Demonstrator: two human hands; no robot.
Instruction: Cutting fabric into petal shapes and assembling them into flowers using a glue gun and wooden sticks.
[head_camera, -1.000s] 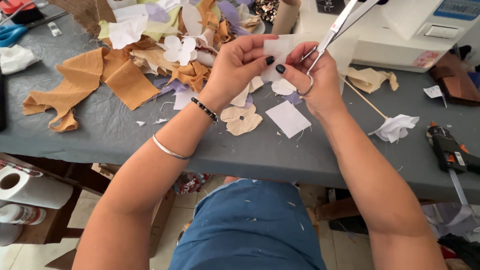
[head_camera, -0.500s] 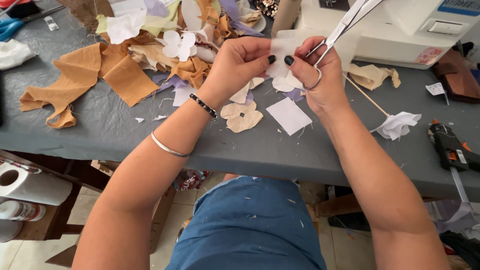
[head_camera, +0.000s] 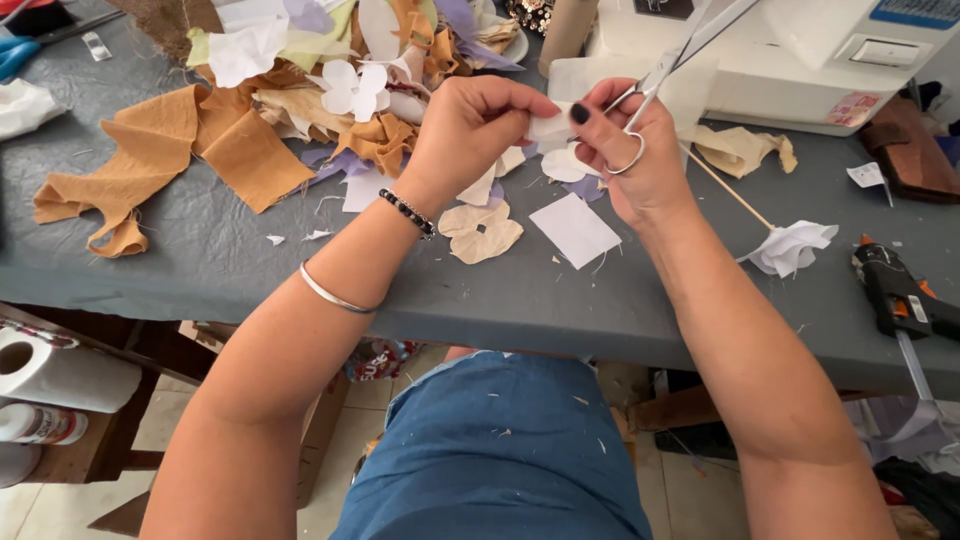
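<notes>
Dark-nailed hands, beaded bracelet, silver bangle

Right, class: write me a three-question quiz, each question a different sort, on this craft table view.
1. True or false: the right hand holds metal scissors.
2. What does the left hand pinch? A) a small white piece B) a glue gun C) a paper roll
3. Fill in: the white fabric flower on a stick lies on the grey table, to the ____ of the white square.

Key: 1 true; 2 A; 3 right
</notes>
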